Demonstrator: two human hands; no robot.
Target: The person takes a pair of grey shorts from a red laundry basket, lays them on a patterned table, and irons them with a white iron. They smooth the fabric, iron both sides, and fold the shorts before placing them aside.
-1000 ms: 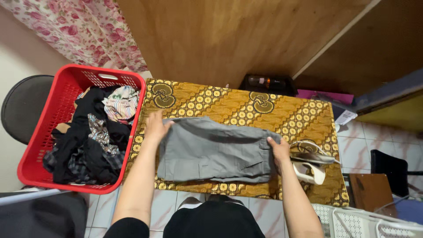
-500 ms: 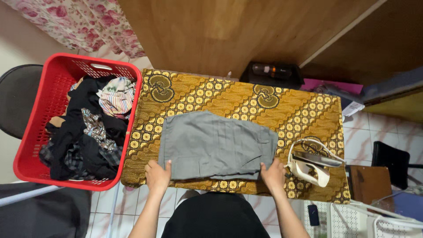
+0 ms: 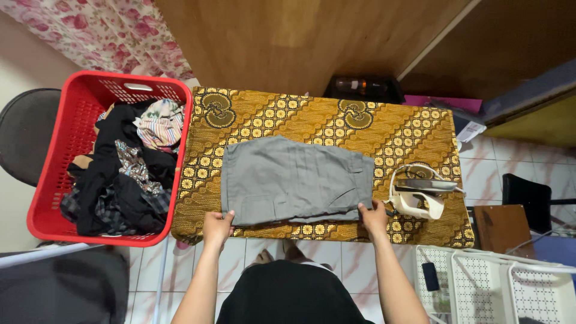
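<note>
A folded grey garment (image 3: 295, 180) lies flat in the middle of a board covered with yellow-brown patterned cloth (image 3: 312, 120). My left hand (image 3: 217, 227) grips the garment's near left corner. My right hand (image 3: 374, 217) holds its near right corner, next to a white iron (image 3: 419, 197) lying on its side at the board's right end.
A red laundry basket (image 3: 66, 144) full of dark and striped clothes stands to the left, beside a dark round chair (image 3: 27, 129). White wire racks (image 3: 498, 288) stand at the lower right. A wooden wall, a floral curtain (image 3: 114, 33) and a dark bottle (image 3: 354, 85) lie behind the board.
My hands moved from the garment's far side edges down to its near corners. The garment now lies flatter and slightly closer to the near edge.
</note>
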